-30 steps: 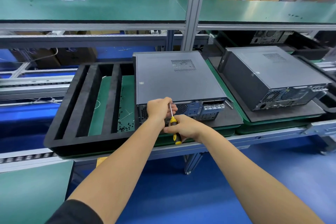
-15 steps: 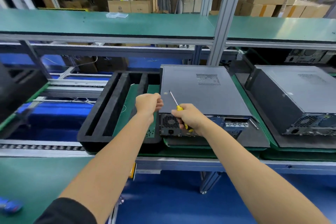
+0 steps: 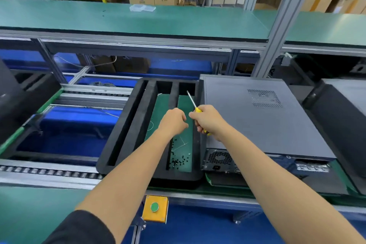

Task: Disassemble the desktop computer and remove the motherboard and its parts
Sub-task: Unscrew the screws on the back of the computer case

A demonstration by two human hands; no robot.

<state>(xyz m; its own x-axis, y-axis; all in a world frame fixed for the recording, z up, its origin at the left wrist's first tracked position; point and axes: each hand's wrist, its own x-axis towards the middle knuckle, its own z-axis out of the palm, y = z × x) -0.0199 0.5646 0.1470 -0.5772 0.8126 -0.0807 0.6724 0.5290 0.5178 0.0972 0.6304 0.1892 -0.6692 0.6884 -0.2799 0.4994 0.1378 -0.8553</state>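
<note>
At the line, our left hand (image 3: pixel 174 120) hung with fingers curled inward over the foam tray (image 3: pixel 130 125); whether it pinched a screw between the fingertips we could not tell. Just right of it, almost touching, our right hand (image 3: pixel 208 120) gripped the yellow handle of the screwdriver (image 3: pixel 193 103), its shaft pointing up and away from us over the tray's right slot. The computer (image 3: pixel 257 117), lid on and apparently whole, lay directly right of both hands, its rear panel with the fan grille toward us, below the right forearm.

We judged the step to be dropping a freed case screw into the tray. Done well, that meant letting go low over the right slot, beneath the left hand, so the screw joined the pile rather than bouncing off the foam, and keeping the screwdriver tip away from the lid.

Left of the hands, the tray's outer slots looked bare down to the green mat. In the slot under and just nearer than the left hand lay a cluster of small black screws (image 3: pixel 179 161) with some thin pale strands, perhaps ties. Beyond the right hand, a second case (image 3: pixel 340 125) sat at the frame's edge.
</note>
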